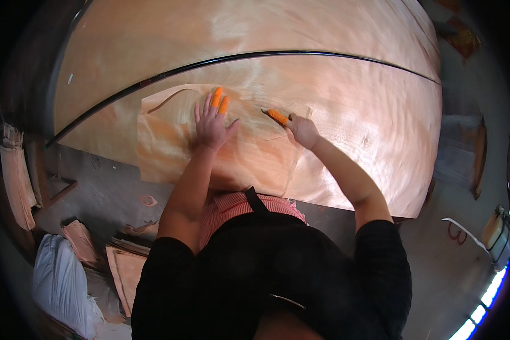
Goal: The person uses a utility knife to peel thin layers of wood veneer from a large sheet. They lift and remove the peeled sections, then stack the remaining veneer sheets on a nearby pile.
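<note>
My left hand [212, 127] lies flat with its fingers spread on a smaller piece of thin wood veneer [175, 141], which rests on a large veneer sheet [368, 107]. Orange covers wrap two of its fingers. To its right, my right hand [304, 131] is closed around a small knife [264, 110]; only the dark blade tip shows, pointing left, and the handle is hidden in the hand. An orange cover is on the finger stretched along the knife. Near the piece's upper left is a curved slit or raised edge.
A long black strip [266, 54] lies across the large sheet beyond my hands. At the lower left are stacked veneer pieces [127, 272] and a white sack [62, 283]. Bundled veneer [17, 181] stands at the far left. A yellowish container [496, 232] is at the right.
</note>
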Demonstrator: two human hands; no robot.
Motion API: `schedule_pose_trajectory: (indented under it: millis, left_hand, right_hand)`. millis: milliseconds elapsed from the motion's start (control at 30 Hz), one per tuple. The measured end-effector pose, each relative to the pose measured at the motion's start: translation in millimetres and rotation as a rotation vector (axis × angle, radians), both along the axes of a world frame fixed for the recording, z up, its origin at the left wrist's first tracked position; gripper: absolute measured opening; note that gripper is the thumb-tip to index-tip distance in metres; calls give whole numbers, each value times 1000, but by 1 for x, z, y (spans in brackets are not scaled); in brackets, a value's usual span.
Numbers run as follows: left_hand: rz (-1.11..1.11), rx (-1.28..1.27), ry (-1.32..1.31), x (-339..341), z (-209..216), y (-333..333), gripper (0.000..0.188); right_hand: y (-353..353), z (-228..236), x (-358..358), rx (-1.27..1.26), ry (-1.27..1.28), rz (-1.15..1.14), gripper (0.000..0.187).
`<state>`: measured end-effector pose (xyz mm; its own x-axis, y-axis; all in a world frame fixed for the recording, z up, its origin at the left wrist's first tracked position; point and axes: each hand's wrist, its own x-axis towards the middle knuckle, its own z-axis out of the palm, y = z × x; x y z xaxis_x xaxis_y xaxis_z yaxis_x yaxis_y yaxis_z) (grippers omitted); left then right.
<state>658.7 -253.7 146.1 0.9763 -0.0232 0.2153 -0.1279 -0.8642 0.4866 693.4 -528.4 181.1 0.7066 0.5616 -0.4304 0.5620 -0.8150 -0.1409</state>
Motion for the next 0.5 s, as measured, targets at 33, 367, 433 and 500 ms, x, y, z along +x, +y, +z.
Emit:
schedule_pose_trajectory:
  millis: [33,367,433,500]
  left_hand:
    - [2,2,-14,0,-1,-1,63]
    - [18,138,21,0,-8,-6,63]
    - [14,170,25,2,-9,-8,63]
    - [-1,178,29,3,-7,-9,63]
  right_hand:
    - [1,3,-14,-25,17,-93,19]
    - [-6,-21,-143,-72,43,-584,30]
    - [-7,-26,-150,-57,49,-613,32]
    - [-11,-30,-153,9,8,-651,27]
